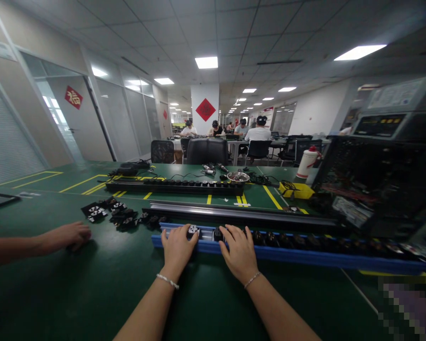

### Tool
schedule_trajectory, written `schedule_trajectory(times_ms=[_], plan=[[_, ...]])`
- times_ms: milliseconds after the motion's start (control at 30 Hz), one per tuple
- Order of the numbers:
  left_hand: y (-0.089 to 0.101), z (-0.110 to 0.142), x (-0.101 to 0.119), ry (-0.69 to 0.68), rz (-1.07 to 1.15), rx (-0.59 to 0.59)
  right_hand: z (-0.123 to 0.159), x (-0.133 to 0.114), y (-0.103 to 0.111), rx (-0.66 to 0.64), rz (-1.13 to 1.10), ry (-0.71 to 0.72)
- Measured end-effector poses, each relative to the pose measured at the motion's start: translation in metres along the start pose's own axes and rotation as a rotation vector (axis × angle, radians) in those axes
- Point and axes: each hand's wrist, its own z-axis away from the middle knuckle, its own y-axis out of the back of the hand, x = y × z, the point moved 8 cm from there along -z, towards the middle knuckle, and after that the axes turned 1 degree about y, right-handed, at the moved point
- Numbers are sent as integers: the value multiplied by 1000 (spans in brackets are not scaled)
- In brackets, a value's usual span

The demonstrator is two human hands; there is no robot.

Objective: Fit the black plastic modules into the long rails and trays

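A long blue metal channel [305, 255] lies across the table in front of me, with a row of black socket modules [270, 238] seated in its right part. At its left end my left hand [177, 246] grips a black-and-white socket module [193, 230] between thumb and fingers, inside the channel. My right hand [239, 248] has its thumb and fingers closed around a black module [218, 233] at the left end of the row. A bare stretch of channel shows between the two hands. The fingers partly cover both modules.
Another person's hand [78, 237] rests on the table at left. Loose modules [122, 215] lie in a pile. Behind the channel are a black rail [241, 215], a filled black strip [177, 187], a metal dish [237, 176], a white bottle [307, 163] and an open computer case [362, 175].
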Motion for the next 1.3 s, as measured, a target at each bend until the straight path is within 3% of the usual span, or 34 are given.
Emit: schedule_trajectory(times_ms=[333, 967, 1300], plan=[[1, -2, -11, -15, 30, 20, 0, 2, -2, 0, -24, -2], [5, -5, -39, 145, 12, 67, 1, 3, -4, 5, 16, -10], [11, -13, -55, 135, -58, 81, 2, 3, -4, 15, 22, 0]])
